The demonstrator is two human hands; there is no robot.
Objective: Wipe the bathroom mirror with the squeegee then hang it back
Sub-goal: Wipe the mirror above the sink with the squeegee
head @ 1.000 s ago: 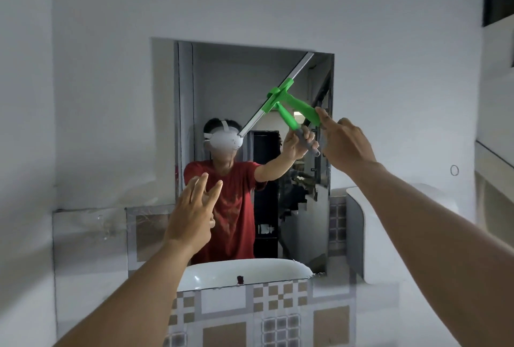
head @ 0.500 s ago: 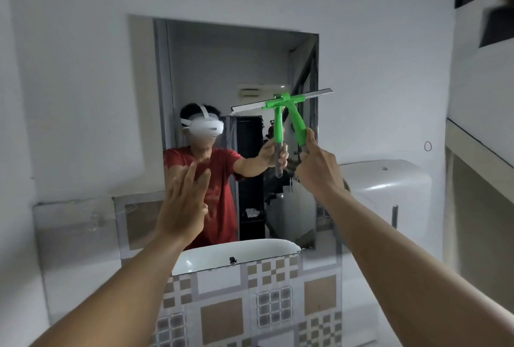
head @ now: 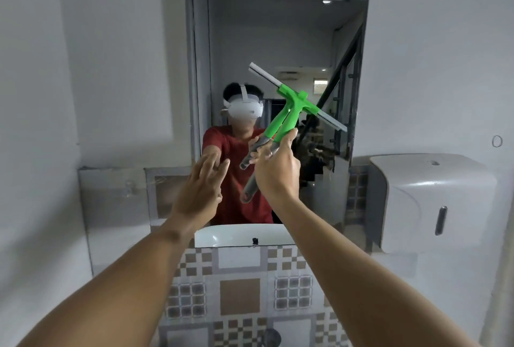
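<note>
A rectangular mirror (head: 278, 41) hangs on the white wall straight ahead and reflects a person in a red shirt. My right hand (head: 279, 171) grips the grey handle of a green squeegee (head: 299, 103). Its grey blade lies against the mirror's middle-right, slanting from upper left down to lower right. The squeegee's reflection shows just to the left of it. My left hand (head: 199, 191) is raised in front of the mirror's lower left, fingers spread, holding nothing.
A white wall dispenser (head: 434, 202) is mounted right of the mirror, with a small round hook (head: 497, 141) above it. Brown and grey patterned tiles (head: 236, 291) run below the mirror. A white basin shows only as a reflection.
The squeegee has come down the mirror from the top right. Its blade turned from slanting up-right, through level, to slanting down-right. My left hand stayed raised at the lower left.
</note>
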